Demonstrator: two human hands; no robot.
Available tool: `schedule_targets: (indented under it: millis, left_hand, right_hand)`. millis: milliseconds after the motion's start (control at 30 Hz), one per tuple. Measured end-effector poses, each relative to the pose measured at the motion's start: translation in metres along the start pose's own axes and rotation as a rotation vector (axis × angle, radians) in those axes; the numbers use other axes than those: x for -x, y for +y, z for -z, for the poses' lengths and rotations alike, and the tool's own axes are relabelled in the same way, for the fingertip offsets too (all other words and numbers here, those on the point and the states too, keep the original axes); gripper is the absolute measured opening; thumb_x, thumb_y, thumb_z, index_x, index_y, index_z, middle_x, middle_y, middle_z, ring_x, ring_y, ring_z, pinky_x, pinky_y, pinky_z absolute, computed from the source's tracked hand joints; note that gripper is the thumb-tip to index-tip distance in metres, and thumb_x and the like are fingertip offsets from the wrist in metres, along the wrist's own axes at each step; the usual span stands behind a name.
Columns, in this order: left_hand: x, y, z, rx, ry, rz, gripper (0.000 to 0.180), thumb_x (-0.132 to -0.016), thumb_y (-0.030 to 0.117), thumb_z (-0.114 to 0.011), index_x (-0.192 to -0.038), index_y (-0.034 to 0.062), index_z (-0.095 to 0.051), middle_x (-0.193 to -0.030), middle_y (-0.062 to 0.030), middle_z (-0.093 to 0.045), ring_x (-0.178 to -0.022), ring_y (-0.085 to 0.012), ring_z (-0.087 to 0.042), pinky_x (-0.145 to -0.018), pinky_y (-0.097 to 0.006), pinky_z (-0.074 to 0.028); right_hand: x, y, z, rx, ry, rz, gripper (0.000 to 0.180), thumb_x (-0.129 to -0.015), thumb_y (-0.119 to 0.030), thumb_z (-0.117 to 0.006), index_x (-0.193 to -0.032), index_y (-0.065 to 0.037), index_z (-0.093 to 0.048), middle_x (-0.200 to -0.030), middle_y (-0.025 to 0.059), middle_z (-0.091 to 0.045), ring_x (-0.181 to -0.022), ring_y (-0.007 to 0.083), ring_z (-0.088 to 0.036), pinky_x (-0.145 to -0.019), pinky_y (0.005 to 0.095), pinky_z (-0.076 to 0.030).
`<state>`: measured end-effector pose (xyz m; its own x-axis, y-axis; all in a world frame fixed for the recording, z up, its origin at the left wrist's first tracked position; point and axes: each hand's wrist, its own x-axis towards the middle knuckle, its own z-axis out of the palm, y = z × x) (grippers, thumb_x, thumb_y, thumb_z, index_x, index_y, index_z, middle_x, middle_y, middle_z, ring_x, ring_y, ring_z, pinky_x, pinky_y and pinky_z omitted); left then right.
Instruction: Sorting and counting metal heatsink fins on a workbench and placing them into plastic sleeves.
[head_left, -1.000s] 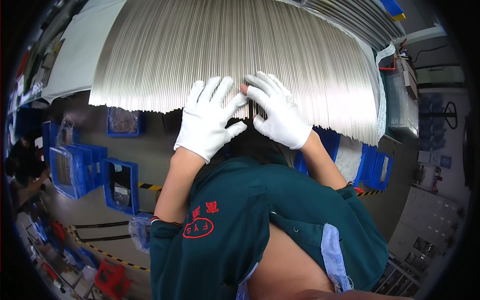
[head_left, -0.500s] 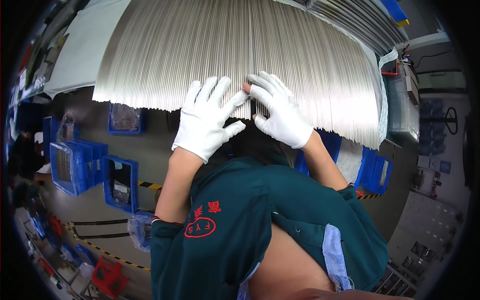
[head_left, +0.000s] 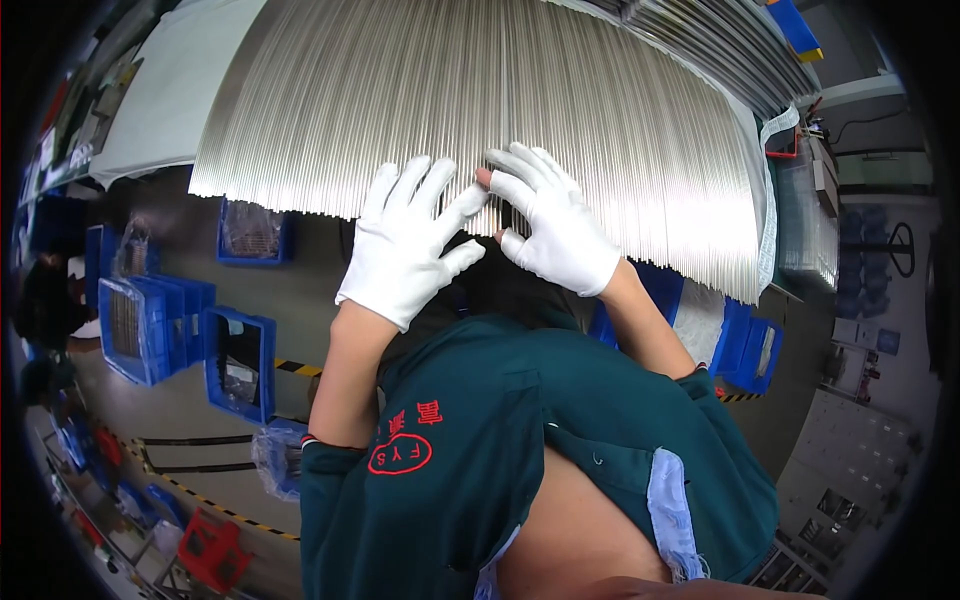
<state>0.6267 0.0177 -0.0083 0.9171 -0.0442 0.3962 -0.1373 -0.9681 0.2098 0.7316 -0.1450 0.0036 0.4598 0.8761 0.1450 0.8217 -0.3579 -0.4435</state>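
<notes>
A broad layer of thin, silvery metal rods point(head_left: 330, 130) lies side by side on the table, their near ends forming a slightly uneven edge. My left hand point(head_left: 405, 240), in a white glove, rests with spread fingers on the near ends, left of the middle. To its right, my right hand point(head_left: 560, 225) lies on the rods, also gloved, with its fingers stretched out. Bare tips of its index finger and thumb poke out of the glove. The two hands almost meet at the index fingers. Neither one grips a rod.
White sheeting point(head_left: 165, 90) covers the table's left part. More rods point(head_left: 725, 45) are stacked at the far right. Blue crates point(head_left: 240, 365) stand on the floor at left, others point(head_left: 755, 355) at right. A red stool point(head_left: 212, 550) sits at lower left.
Both hands have shifted slightly left along the near ends of the rods. Their fingers stay spread, and the rods look unchanged.
</notes>
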Motion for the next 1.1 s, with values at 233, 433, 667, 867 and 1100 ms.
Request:
schedule_targets:
  millis: [233,433,667,867,1100]
  left_hand:
    - [0.035,0.012,0.015,1.020,-0.322,0.602,0.023,-0.085,0.014,-0.060,-0.104,0.0029,-0.065,-0.087,-0.0089,-0.068,-0.081,-0.0173,-0.065,-0.075,-0.028,-0.050]
    - [0.045,0.022,-0.032,1.839,-0.371,0.845,0.055,-0.092,0.016,-0.051,-0.137,-0.0057,-0.029,-0.136,-0.0187,-0.040,-0.118,-0.0264,-0.048,-0.099,-0.035,-0.039]
    - [0.038,0.022,-0.032,2.330,-0.296,0.878,0.045,-0.093,0.015,-0.047,-0.134,-0.0013,-0.036,-0.133,-0.0147,-0.044,-0.121,-0.0258,-0.047,-0.099,-0.039,-0.038]
    - [0.042,0.021,-0.037,2.405,-0.263,0.873,0.044,-0.093,0.013,-0.046,-0.133,-0.0014,-0.036,-0.129,-0.0146,-0.047,-0.119,-0.0264,-0.048,-0.099,-0.040,-0.040]
    - [0.039,0.022,-0.032,2.309,-0.266,0.903,0.044,-0.093,0.013,-0.046,-0.134,-0.0015,-0.036,-0.130,-0.0147,-0.046,-0.119,-0.0270,-0.048,-0.099,-0.041,-0.039]
  right_hand:
    - [0.001,0.006,-0.003,0.064,-0.020,0.004,0.060,-0.067,-0.007,-0.064,-0.125,-0.008,-0.049,-0.135,0.0129,-0.042,-0.130,0.0337,-0.032,-0.109,0.0444,-0.025]
    - [-0.006,-0.002,-0.003,0.035,-0.041,0.004,0.060,-0.067,-0.008,-0.064,-0.125,-0.007,-0.048,-0.135,0.0120,-0.042,-0.131,0.0332,-0.031,-0.110,0.0434,-0.024]
    - [-0.005,0.001,-0.006,0.051,-0.041,0.000,0.059,-0.068,-0.010,-0.063,-0.125,-0.008,-0.049,-0.135,0.0123,-0.042,-0.131,0.0330,-0.031,-0.110,0.0438,-0.023]
    - [-0.010,-0.003,-0.008,0.033,-0.034,0.012,0.057,-0.070,-0.011,-0.062,-0.126,-0.008,-0.049,-0.136,0.0129,-0.042,-0.131,0.0329,-0.031,-0.111,0.0441,-0.022]
    - [-0.011,-0.003,-0.007,0.077,-0.047,0.013,0.056,-0.072,-0.012,-0.063,-0.126,-0.009,-0.049,-0.136,0.0122,-0.042,-0.131,0.0323,-0.031,-0.110,0.0438,-0.022]
